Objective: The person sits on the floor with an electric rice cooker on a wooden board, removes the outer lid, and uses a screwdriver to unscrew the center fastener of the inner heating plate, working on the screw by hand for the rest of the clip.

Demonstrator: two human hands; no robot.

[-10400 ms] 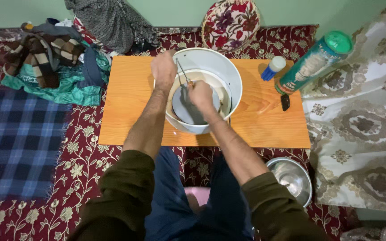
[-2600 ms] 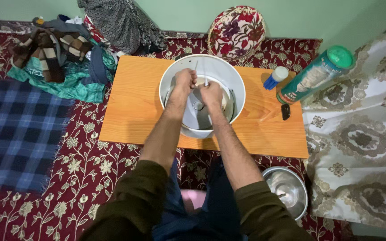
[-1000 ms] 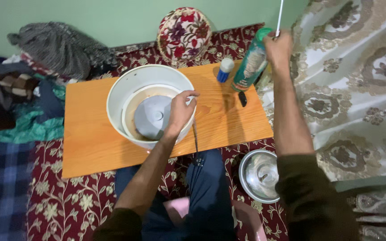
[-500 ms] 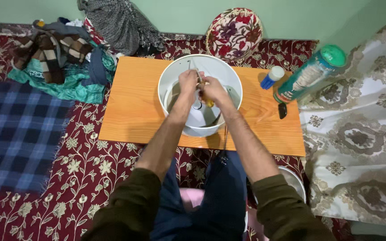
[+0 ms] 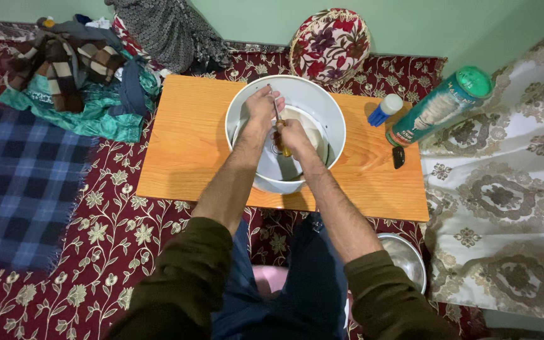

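Head view, looking straight down; I see both forearms reaching up the middle of the frame into a white round basin (image 5: 332,107) that sits at upper centre on a low orange wooden table (image 5: 184,145); the left hand (image 5: 262,107) is inside the basin near its far rim, fingers curled and pinched around the thin metal shaft of a screwdriver (image 5: 279,129); the right hand (image 5: 294,135) is just below and right of it, closed in a fist on the tool's amber handle; the tool runs roughly up and down the frame between the 2 hands, tip toward the top; what the tip meets I cannot tell, the hands cover it; under the hands, in the basin's bottom, lies a grey round part (image 5: 272,167). On the table's right end: a small white and blue bottle (image 5: 385,108), a tall green canister (image 5: 439,107) lying tilted at the table's right edge, and a small black object (image 5: 398,157) just below them. Upper left of the frame, a heap of clothes (image 5: 77,69); left, a blue checked blanket (image 5: 14,189); top centre, a round floral cushion (image 5: 330,44) against the green wall; lower right, a steel bowl (image 5: 404,258) on the red patterned carpet (image 5: 108,239), beside a pale patterned cloth (image 5: 511,208).
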